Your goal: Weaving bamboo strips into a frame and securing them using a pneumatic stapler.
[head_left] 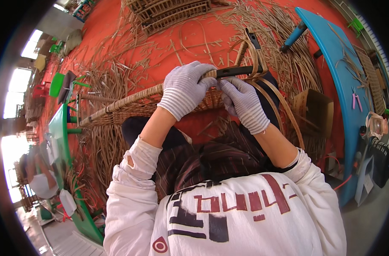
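A woven wicker piece [137, 98] with a wrapped rim stretches across my lap from the left to the right. Part of its black frame bar [237, 71] is bare at the right end. My left hand [185, 88], in a striped grey-white glove, is closed over the rim just left of that bare bar. My right hand [245, 102], gloved alike, is closed with its fingertips together under the bar, close to the left fingers; what they pinch is hidden. Long tan wicker strips [291, 117] loop round the frame's right corner and hang down beside my right forearm.
Cut strips [102, 149] and scraps litter the red floor [181, 45]. A stacked wicker piece [169, 15] lies ahead. On the right are a blue table [331, 55] with pink-handled scissors [356, 101] and a cardboard box [313, 111]. A green table [64, 145] stands left.
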A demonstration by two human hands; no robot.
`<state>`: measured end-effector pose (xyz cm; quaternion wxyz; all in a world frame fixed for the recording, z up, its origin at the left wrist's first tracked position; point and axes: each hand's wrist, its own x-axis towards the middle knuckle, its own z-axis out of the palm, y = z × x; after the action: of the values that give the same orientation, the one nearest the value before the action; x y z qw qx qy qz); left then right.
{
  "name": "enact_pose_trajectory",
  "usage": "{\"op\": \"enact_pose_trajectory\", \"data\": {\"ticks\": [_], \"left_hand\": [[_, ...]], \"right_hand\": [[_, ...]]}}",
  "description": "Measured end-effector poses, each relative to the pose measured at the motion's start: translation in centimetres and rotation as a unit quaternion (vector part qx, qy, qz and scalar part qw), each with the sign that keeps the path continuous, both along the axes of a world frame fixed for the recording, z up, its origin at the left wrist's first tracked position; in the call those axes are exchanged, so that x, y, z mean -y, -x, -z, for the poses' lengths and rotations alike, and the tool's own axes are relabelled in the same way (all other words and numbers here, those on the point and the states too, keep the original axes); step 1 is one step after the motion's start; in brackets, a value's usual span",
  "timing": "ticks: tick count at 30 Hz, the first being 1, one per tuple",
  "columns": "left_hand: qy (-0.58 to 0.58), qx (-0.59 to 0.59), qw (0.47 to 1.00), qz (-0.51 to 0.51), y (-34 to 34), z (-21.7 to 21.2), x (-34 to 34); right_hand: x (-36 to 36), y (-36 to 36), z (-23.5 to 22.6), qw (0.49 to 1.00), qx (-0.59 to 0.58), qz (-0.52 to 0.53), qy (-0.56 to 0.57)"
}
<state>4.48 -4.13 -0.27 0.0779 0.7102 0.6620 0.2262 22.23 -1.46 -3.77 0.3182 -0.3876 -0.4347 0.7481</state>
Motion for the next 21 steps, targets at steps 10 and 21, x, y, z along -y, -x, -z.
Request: {"op": "enact_pose_trajectory", "data": {"ticks": [10,21], "left_hand": [[-0.038,0.031,0.999,0.010,-0.1,-0.1,0.3],[-0.113,0.028,0.992,-0.054,-1.5,0.5,0.1]], "right_hand": [[1.4,-2.5,-2.8,0.996,0.001,-0.081,0.023],[0.3,-2.4,-5.1,0.996,-0.023,-0.080,0.006]]}}
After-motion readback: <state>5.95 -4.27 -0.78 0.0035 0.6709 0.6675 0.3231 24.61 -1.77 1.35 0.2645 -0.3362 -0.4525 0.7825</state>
